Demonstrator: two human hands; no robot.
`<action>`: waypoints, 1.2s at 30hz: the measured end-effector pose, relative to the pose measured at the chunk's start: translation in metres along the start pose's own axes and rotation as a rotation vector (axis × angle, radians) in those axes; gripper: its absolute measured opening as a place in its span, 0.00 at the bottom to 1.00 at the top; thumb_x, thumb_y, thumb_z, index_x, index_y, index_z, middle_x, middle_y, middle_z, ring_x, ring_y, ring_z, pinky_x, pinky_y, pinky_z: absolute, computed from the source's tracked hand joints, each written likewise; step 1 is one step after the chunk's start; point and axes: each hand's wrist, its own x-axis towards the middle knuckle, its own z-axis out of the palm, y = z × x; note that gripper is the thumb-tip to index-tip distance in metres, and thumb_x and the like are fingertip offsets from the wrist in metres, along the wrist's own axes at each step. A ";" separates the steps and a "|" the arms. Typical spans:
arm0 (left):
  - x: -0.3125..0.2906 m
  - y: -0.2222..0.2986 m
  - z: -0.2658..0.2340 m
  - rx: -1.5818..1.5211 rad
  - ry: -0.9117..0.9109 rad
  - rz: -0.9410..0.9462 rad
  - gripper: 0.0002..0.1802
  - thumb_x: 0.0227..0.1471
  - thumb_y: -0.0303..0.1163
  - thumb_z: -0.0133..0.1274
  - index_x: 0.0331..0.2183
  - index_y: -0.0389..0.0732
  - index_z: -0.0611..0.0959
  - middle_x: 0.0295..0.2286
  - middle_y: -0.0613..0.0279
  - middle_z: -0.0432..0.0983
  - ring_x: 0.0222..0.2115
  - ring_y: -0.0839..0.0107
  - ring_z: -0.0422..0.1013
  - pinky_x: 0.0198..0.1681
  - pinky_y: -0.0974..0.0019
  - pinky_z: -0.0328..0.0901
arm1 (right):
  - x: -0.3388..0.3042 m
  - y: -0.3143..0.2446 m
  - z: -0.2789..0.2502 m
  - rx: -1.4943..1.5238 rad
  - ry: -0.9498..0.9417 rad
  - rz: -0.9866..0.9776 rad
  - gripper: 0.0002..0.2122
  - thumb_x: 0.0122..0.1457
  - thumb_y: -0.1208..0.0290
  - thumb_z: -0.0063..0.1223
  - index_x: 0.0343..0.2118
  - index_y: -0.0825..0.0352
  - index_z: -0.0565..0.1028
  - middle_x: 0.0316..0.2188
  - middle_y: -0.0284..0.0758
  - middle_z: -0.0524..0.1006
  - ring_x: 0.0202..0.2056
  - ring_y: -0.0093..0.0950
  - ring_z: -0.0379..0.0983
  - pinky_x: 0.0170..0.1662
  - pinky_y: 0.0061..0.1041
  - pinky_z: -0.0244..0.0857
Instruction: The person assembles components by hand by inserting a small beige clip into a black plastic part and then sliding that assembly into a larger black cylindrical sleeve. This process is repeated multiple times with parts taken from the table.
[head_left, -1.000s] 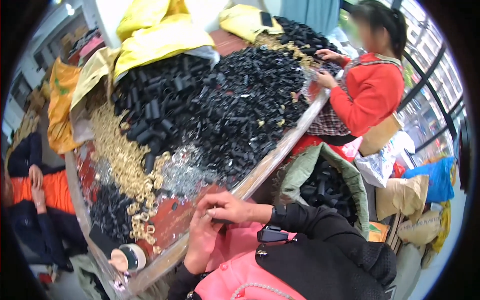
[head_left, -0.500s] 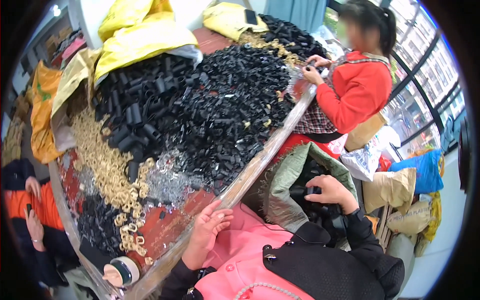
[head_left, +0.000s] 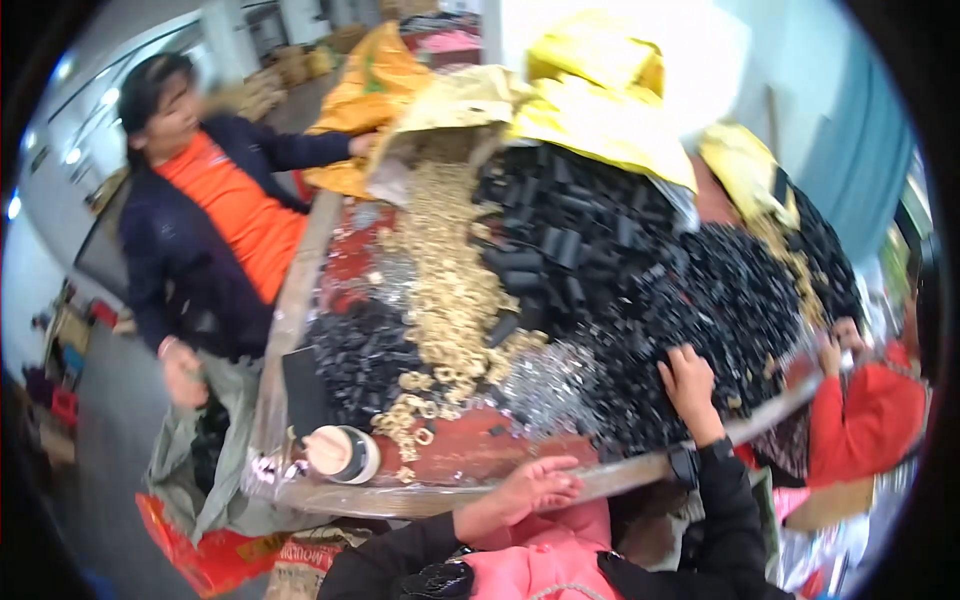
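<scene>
My left hand (head_left: 535, 490) is open by the table's near edge, palm up, its fingers stretched out and nothing in them. My right hand (head_left: 690, 388) reaches over a broad heap of small black plastic parts (head_left: 640, 400), with thumb and fingers apart. No part shows in it, though the picture is somewhat blurred. Close by, left of that hand, lies a patch of small shiny clear or metallic pieces (head_left: 548, 388). Larger black tube-shaped parts (head_left: 560, 250) are heaped beyond them.
Beige ring-shaped parts (head_left: 450, 280) spread down the table's left half. A lidded jar (head_left: 342, 455) stands at the near left corner. A co-worker in orange (head_left: 235, 220) stands left beside a green sack (head_left: 235, 470); another in red (head_left: 865, 415) works at the right. Yellow sacks (head_left: 600, 110) lie at the back.
The view has swung left. My right hand has gone from the green sack beside me, where it held a black part, to the black heap. The co-worker at the left now shows more fully.
</scene>
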 end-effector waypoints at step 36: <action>-0.039 0.036 -0.035 0.368 0.325 0.288 0.09 0.45 0.23 0.47 0.34 0.37 0.70 0.26 0.59 0.70 0.21 0.73 0.67 0.23 0.74 0.63 | -0.051 -0.152 0.048 0.470 -0.106 -0.390 0.06 0.43 0.70 0.44 0.22 0.65 0.64 0.22 0.36 0.66 0.23 0.35 0.67 0.24 0.31 0.60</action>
